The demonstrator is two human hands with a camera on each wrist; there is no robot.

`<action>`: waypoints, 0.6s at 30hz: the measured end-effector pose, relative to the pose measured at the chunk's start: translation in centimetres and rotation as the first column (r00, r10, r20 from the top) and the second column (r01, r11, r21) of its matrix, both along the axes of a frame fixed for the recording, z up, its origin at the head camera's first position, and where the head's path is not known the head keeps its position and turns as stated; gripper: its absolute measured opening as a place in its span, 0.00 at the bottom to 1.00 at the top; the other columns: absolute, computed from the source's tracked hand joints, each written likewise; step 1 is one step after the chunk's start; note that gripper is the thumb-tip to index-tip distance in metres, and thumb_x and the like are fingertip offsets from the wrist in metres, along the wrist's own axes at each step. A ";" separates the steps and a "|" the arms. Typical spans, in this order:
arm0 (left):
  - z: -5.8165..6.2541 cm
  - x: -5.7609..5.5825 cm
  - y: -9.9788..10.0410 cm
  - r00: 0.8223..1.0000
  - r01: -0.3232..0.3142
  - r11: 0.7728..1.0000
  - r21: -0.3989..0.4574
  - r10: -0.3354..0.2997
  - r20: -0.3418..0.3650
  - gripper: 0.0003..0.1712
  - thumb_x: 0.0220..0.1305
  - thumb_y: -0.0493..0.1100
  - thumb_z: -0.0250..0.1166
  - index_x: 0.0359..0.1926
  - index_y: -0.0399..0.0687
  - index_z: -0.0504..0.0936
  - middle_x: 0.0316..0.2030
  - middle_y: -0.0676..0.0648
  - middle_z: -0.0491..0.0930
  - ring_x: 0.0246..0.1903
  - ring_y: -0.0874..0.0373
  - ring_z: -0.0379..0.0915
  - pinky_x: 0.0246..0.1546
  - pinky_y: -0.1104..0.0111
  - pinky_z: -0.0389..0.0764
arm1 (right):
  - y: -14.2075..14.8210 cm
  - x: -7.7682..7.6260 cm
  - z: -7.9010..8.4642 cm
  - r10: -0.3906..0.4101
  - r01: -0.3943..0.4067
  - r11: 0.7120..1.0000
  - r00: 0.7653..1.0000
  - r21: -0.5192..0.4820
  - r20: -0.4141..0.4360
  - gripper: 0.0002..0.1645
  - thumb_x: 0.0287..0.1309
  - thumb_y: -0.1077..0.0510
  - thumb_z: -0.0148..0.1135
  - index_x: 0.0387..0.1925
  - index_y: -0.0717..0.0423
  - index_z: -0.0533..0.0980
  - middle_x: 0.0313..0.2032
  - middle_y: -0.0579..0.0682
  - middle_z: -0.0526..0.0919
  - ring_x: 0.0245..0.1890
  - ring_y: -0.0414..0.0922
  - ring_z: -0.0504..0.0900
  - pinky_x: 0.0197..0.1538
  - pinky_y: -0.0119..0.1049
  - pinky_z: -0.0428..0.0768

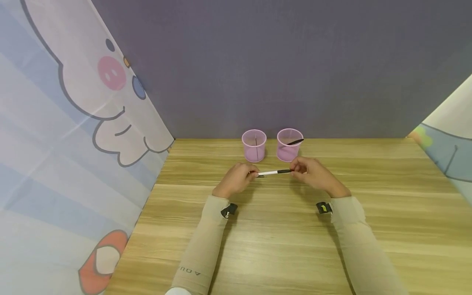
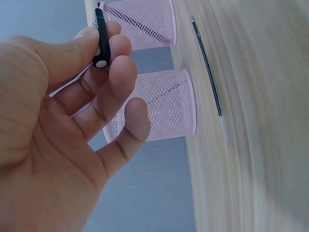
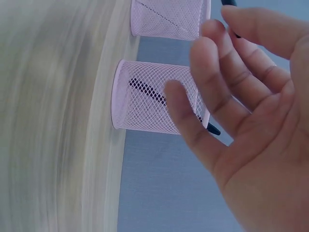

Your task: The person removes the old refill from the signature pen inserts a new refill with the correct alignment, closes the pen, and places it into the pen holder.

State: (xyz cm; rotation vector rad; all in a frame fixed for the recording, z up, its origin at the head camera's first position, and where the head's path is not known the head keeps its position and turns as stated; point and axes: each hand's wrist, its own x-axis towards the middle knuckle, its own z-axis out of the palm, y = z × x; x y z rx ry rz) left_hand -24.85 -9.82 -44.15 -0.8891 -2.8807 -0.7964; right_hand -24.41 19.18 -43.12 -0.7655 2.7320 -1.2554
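Observation:
A white pen with a black grip section point(image 1: 272, 173) spans the gap between my two hands. My left hand point(image 1: 237, 179) pinches its white end between thumb and fingers; the black clip point(image 2: 102, 36) shows in the left wrist view. At the other end, my right hand point(image 1: 311, 174) pinches the black part, of which only a dark bit point(image 3: 229, 3) appears in the right wrist view. Below the pen, a thin dark pen refill point(image 2: 209, 72) with a clear end lies on the table, partly covered by my left hand in the head view.
Two pink mesh cups stand at the table's back. The left cup point(image 1: 254, 152) holds a thin dark stick; the right cup point(image 1: 287, 153) holds a black pen point(image 1: 296, 142) leaning past its rim. A dark grey wall point(image 1: 280, 69) rises behind the wooden table point(image 1: 273, 246).

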 end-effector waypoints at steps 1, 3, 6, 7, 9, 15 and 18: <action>0.0 -0.1 0.0 1.000 0.003 1.000 0.004 -0.003 -0.002 0.08 0.72 0.42 0.64 0.45 0.46 0.88 0.31 0.52 0.84 0.33 0.61 0.76 0.42 0.66 0.81 | 0.1 0.0 0.0 -0.004 0.004 1.000 1.000 0.006 -0.010 0.05 0.63 0.67 0.66 0.40 0.61 0.79 0.32 0.51 0.83 0.33 0.42 0.79 0.37 0.31 0.77; 0.0 -0.1 0.0 1.000 0.007 1.000 0.012 -0.007 -0.002 0.08 0.72 0.42 0.64 0.45 0.45 0.88 0.31 0.51 0.84 0.32 0.61 0.75 0.41 0.66 0.80 | 0.1 -0.1 -0.1 -0.013 0.013 1.000 1.000 0.015 -0.022 0.05 0.63 0.67 0.66 0.41 0.60 0.80 0.32 0.50 0.84 0.33 0.42 0.79 0.37 0.31 0.77; 0.0 -0.1 0.0 1.000 0.003 1.000 0.014 -0.003 0.001 0.08 0.72 0.42 0.64 0.45 0.45 0.88 0.31 0.51 0.84 0.32 0.61 0.75 0.41 0.66 0.80 | 0.1 0.0 -0.2 -0.024 0.025 0.999 0.999 0.033 -0.032 0.05 0.64 0.65 0.66 0.41 0.59 0.80 0.32 0.50 0.84 0.33 0.43 0.79 0.37 0.31 0.78; 0.0 0.0 0.0 1.000 0.000 1.000 0.013 0.000 0.003 0.08 0.73 0.42 0.64 0.45 0.45 0.88 0.31 0.52 0.84 0.32 0.61 0.76 0.41 0.66 0.80 | 0.1 0.0 -0.2 -0.024 0.026 0.999 0.999 0.040 -0.039 0.05 0.64 0.65 0.66 0.42 0.59 0.80 0.32 0.49 0.84 0.33 0.43 0.79 0.37 0.31 0.78; 0.0 0.1 -0.1 1.000 -0.005 1.000 0.015 0.005 0.005 0.09 0.72 0.42 0.64 0.45 0.45 0.88 0.32 0.51 0.85 0.34 0.60 0.77 0.43 0.65 0.81 | 0.0 0.0 -0.2 -0.021 0.023 0.999 0.999 0.045 -0.048 0.05 0.65 0.65 0.66 0.42 0.60 0.80 0.32 0.49 0.84 0.33 0.42 0.79 0.37 0.31 0.78; 0.1 0.1 -0.1 1.000 -0.013 1.000 0.022 0.013 0.001 0.09 0.72 0.41 0.64 0.46 0.45 0.88 0.38 0.49 0.88 0.39 0.58 0.81 0.48 0.61 0.83 | -0.1 0.2 -0.3 -0.018 0.021 0.999 0.994 0.029 -0.109 0.04 0.65 0.65 0.67 0.40 0.61 0.81 0.31 0.50 0.85 0.32 0.39 0.80 0.36 0.31 0.78; 0.2 0.2 -0.1 1.000 -0.010 1.000 0.022 0.010 -0.006 0.08 0.72 0.41 0.64 0.45 0.45 0.88 0.40 0.49 0.88 0.40 0.57 0.82 0.49 0.60 0.83 | -0.1 0.2 -0.5 -0.021 0.026 0.999 0.990 0.032 -0.138 0.03 0.65 0.63 0.67 0.39 0.60 0.82 0.31 0.50 0.86 0.32 0.38 0.80 0.37 0.31 0.78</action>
